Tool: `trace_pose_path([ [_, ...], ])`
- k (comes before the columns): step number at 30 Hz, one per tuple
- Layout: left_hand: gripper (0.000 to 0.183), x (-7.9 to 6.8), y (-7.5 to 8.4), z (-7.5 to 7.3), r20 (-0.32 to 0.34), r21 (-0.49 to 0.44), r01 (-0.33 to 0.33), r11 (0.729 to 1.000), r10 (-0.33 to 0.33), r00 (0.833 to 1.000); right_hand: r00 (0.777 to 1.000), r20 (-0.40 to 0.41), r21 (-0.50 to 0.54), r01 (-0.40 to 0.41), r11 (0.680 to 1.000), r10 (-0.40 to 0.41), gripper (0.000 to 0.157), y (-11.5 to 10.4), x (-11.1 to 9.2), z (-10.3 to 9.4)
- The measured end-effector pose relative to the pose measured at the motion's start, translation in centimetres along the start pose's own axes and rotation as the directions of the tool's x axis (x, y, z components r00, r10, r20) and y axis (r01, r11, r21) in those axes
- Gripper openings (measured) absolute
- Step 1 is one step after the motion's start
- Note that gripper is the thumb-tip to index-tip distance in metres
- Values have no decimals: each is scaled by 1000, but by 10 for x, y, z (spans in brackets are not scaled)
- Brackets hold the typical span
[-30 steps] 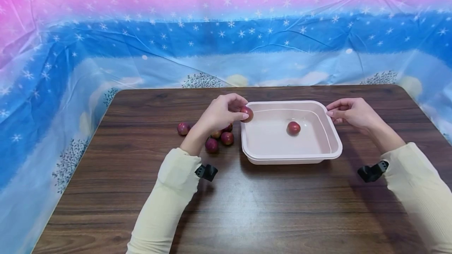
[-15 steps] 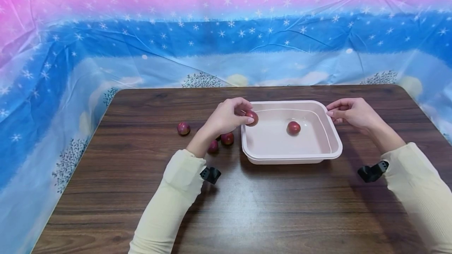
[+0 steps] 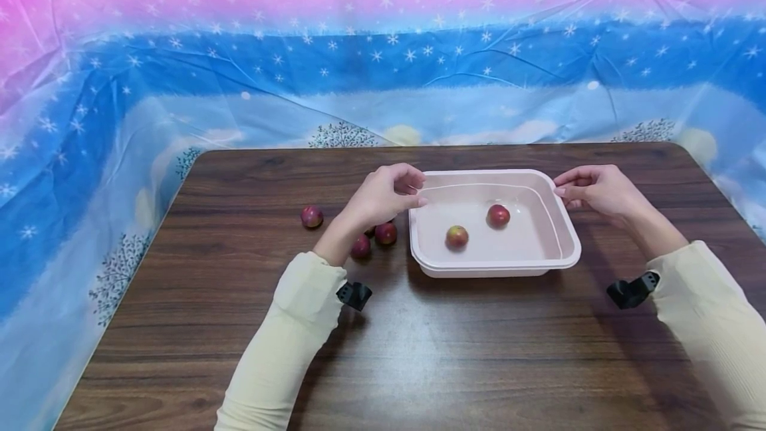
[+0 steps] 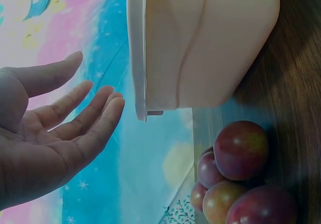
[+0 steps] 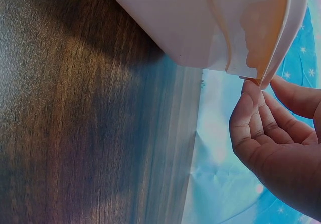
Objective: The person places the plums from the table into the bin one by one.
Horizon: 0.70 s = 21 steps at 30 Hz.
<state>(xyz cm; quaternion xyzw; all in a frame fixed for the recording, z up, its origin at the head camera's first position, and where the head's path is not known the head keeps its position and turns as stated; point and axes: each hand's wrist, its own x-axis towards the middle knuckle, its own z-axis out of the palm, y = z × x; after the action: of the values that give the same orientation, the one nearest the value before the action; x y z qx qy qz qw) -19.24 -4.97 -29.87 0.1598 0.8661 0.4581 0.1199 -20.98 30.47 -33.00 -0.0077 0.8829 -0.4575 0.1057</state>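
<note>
A pale pink plastic basin (image 3: 495, 270) stands on the table. Inside it lie a yellowish-red plum-like fruit (image 3: 457, 237), near the front left, and a darker red fruit (image 3: 498, 216) further back. My left hand (image 3: 385, 195) hovers at the basin's left rim, thumb and fingers apart with nothing between them, as the left wrist view also shows. With thumb and fingertips, my right hand (image 5: 281, 138) pinches the basin's rim at the right. Several more purple-red fruits (image 4: 242, 150) are clustered left of the basin, partly hidden by my left wrist in the head view.
One fruit (image 3: 312, 217) sits apart, left of the cluster. The wooden table (image 3: 455, 358) ends at a back edge, behind which a snowflake-patterned cloth (image 3: 371, 58) hangs. Black straps (image 3: 354, 295) are on both wrists.
My left hand moved slightly right over the rim and let go of a fruit, which now lies in the basin's front left part. The right hand kept its pinch on the rim.
</note>
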Motion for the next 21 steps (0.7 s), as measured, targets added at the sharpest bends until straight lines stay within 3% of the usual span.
trace_pose_path([
  [21,32,-6,-9,-16,-13,3,29,1000,-29,999,1000,2,7,12,1000,-12,40,-2,-1,1],
])
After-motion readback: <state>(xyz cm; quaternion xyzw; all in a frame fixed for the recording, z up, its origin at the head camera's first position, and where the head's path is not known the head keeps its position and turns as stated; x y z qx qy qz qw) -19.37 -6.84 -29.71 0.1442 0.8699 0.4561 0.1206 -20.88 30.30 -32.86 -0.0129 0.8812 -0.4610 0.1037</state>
